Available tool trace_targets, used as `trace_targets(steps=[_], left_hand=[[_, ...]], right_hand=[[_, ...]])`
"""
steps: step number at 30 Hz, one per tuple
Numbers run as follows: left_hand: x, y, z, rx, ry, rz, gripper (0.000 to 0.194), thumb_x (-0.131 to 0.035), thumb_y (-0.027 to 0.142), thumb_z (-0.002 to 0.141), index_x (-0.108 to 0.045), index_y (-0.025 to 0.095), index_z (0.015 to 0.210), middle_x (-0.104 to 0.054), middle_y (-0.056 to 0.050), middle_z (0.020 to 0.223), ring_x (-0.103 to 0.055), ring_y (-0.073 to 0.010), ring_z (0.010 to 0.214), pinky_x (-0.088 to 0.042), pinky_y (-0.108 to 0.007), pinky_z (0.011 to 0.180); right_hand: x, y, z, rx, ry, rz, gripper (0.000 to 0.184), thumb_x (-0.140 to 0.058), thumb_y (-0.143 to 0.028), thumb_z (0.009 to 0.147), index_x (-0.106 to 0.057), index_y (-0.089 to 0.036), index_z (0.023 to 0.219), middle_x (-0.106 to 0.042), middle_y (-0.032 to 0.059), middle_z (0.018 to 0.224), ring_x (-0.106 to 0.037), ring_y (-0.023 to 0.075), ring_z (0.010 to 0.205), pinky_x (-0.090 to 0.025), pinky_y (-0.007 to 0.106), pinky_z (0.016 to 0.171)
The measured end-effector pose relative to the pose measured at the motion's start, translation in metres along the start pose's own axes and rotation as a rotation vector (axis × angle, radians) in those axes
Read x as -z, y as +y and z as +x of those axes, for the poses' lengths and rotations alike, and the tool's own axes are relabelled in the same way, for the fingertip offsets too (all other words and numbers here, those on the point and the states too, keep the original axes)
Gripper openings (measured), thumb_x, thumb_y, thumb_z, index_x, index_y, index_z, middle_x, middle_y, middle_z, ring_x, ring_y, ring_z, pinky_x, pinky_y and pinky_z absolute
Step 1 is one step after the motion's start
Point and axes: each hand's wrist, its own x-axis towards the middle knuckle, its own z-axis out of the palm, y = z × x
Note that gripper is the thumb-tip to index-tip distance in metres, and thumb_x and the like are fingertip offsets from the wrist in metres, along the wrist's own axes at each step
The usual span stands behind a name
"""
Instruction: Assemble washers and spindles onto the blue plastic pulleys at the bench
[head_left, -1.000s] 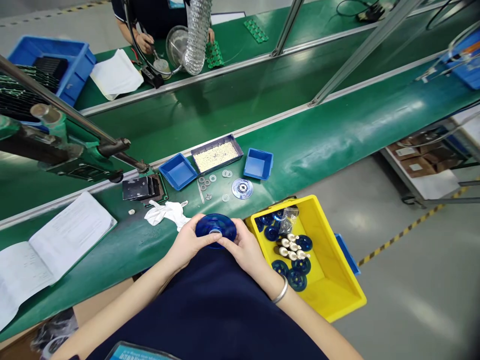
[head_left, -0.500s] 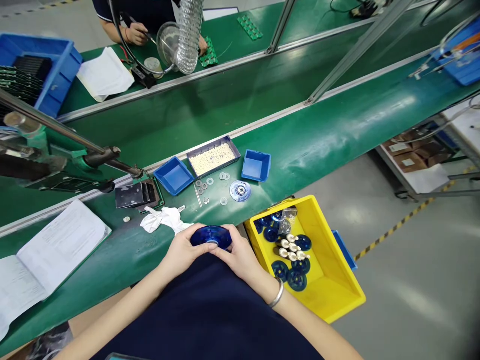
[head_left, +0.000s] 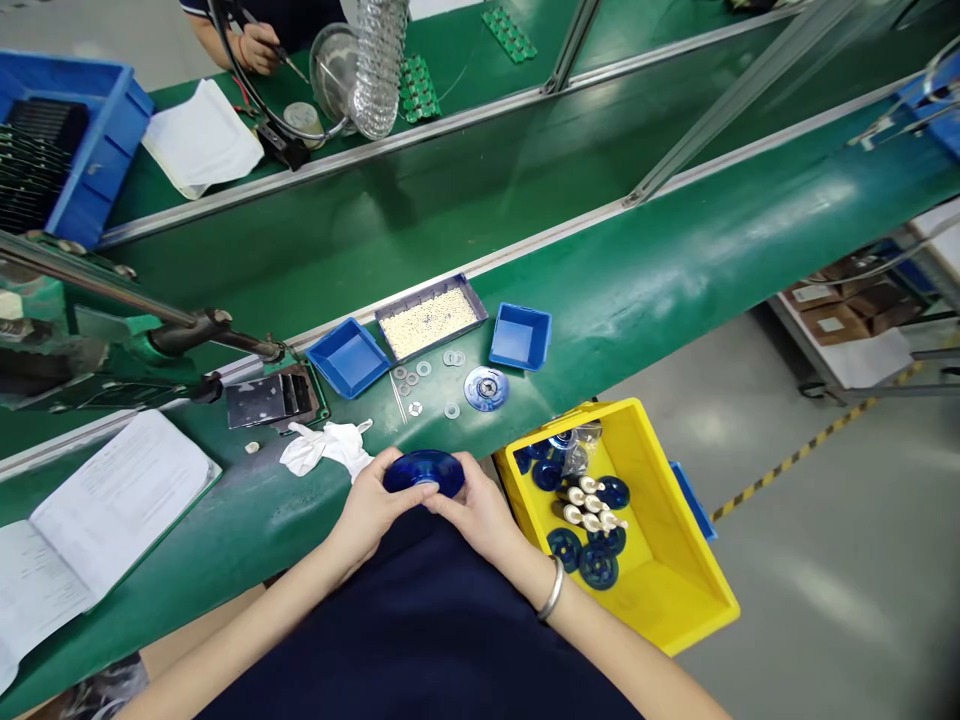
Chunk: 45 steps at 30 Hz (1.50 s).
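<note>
Between my two hands is a round dark-blue disc (head_left: 424, 468), held close to my body at the bench's front edge. My left hand (head_left: 379, 502) grips its left rim, thumb underneath at the near side. On the right rim, my right hand (head_left: 478, 508) is closed with its thumb near the left one. Beyond them on the green bench lies a second blue disc (head_left: 486, 388) with a metal centre. Several flat washers (head_left: 424, 369), a small slotted metal piece (head_left: 415, 409) and thin rods (head_left: 397, 396) lie to its left.
A yellow bin (head_left: 675, 560) with blue discs and white-tipped parts stands at my right. Blue trays (head_left: 520, 337) flank a box of pale beads (head_left: 431, 322). White gloves (head_left: 326, 447), an open binder (head_left: 127, 500) and a press (head_left: 172, 350) are leftward. Opposite, a co-worker's hand (head_left: 259, 48) holds a tool.
The view has shifted slightly. Both my hands keep hold of the blue disc, which is tilted a little differently. The co-worker's other hand is no longer visible by the green circuit boards.
</note>
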Motion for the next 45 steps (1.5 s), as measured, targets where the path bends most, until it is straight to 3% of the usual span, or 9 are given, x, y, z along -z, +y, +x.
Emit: trace_targets(steps=[5,7,13,25,29,33,37,40,45], left_hand=[[0.019,0.024,0.011,-0.099,-0.323,0.386,0.039,-0.079,0.031,0.07,-0.062,0.025,0.105,-0.066,0.0,0.101,-0.06,-0.0197,0.096,-0.042,-0.029,0.088],[0.021,0.029,0.013,-0.118,-0.354,0.417,0.038,-0.076,0.031,0.073,-0.064,0.027,0.109,-0.067,-0.001,0.108,-0.06,-0.0212,0.102,-0.042,-0.031,0.092],[0.007,0.008,0.01,0.053,-0.027,0.034,0.034,-0.077,0.04,0.071,-0.062,0.02,0.094,-0.064,0.0,0.087,-0.058,-0.0177,0.083,-0.046,-0.028,0.079],[0.0,-0.003,0.012,-0.002,0.019,0.054,0.03,-0.077,0.039,0.072,-0.06,0.021,0.088,-0.06,0.003,0.08,-0.056,-0.0156,0.079,-0.043,-0.024,0.073],[0.001,-0.01,0.016,0.029,0.011,0.033,0.032,-0.078,0.039,0.071,-0.06,0.02,0.089,-0.06,0.003,0.08,-0.055,-0.0145,0.079,-0.043,-0.024,0.074],[0.016,-0.024,0.026,0.095,0.094,-0.101,0.037,-0.077,0.039,0.073,-0.059,0.018,0.097,-0.063,0.0,0.089,-0.058,-0.0156,0.084,-0.046,-0.027,0.079],[0.036,-0.038,0.043,0.088,0.15,0.03,0.047,-0.078,0.043,0.07,-0.058,0.019,0.106,-0.065,-0.002,0.099,-0.06,-0.0178,0.093,-0.046,-0.03,0.087],[0.038,-0.05,0.059,0.04,0.078,0.212,0.051,-0.076,0.043,0.069,-0.058,0.02,0.11,-0.065,-0.004,0.105,-0.061,-0.0211,0.098,-0.044,-0.036,0.094],[0.02,-0.074,0.088,-0.05,-0.119,0.396,0.051,-0.073,0.032,0.071,-0.055,0.024,0.118,-0.063,-0.007,0.116,-0.058,-0.0273,0.11,-0.04,-0.045,0.103]], right_hand=[[0.007,-0.013,-0.001,0.242,-0.212,-0.308,0.031,-0.057,-0.039,0.091,-0.05,-0.024,0.118,-0.063,0.0073,0.112,-0.061,0.0238,0.101,-0.048,0.039,0.085],[0.007,-0.012,0.001,0.227,-0.193,-0.285,0.037,-0.059,-0.039,0.09,-0.046,-0.025,0.122,-0.062,0.0075,0.115,-0.062,0.0234,0.101,-0.049,0.039,0.085],[0.001,0.003,0.01,-0.005,-0.011,0.023,0.06,-0.075,-0.048,0.074,-0.042,-0.024,0.118,-0.064,0.0053,0.106,-0.065,0.02,0.088,-0.052,0.032,0.073],[-0.001,0.001,0.016,0.002,0.0,-0.018,0.04,-0.07,-0.051,0.079,-0.052,-0.023,0.101,-0.062,-0.0014,0.081,-0.058,0.0143,0.063,-0.046,0.027,0.058],[0.003,0.002,0.022,0.043,-0.031,-0.12,0.043,-0.068,-0.049,0.08,-0.051,-0.022,0.109,-0.064,0.0032,0.092,-0.062,0.0189,0.08,-0.05,0.032,0.07],[0.016,0.015,0.047,0.054,-0.213,0.0,0.07,-0.075,-0.048,0.074,-0.04,-0.023,0.13,-0.059,0.0068,0.112,-0.063,0.0179,0.091,-0.054,0.033,0.078],[0.027,0.04,0.09,0.026,0.04,-0.141,0.041,-0.062,-0.043,0.085,-0.051,-0.018,0.117,-0.06,0.0052,0.099,-0.061,0.014,0.08,-0.053,0.031,0.074],[0.025,0.05,0.125,0.086,0.082,-0.405,0.026,-0.058,-0.029,0.088,-0.057,-0.016,0.111,-0.061,0.0076,0.102,-0.06,0.0146,0.081,-0.052,0.033,0.079],[0.01,0.039,0.172,0.19,0.113,-0.745,0.03,-0.047,-0.02,0.093,-0.052,-0.015,0.122,-0.055,0.0123,0.117,-0.059,0.0176,0.092,-0.049,0.032,0.086]])
